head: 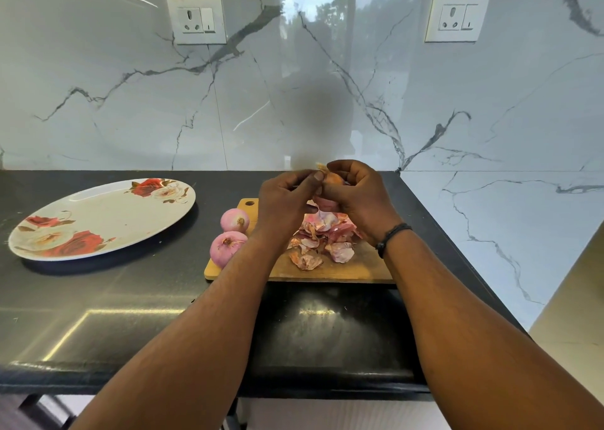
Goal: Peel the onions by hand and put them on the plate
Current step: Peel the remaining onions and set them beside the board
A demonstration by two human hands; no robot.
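Above cutting board (343, 266): both hands' fingers (315, 181) curled round onion (333, 178); no legible writing.

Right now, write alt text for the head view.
Both hands hold an onion above a cutting board strewn with peels: right hand grips it, left hand pinches its skin. Two peeled onions sit at the board's left; the floral plate holds none.

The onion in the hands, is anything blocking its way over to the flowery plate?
Nothing visible blocks it. The onion is held up in both hands above the cutting board. The plate lies to the left with bare black counter between; the two peeled onions sit low at the board's left edge.
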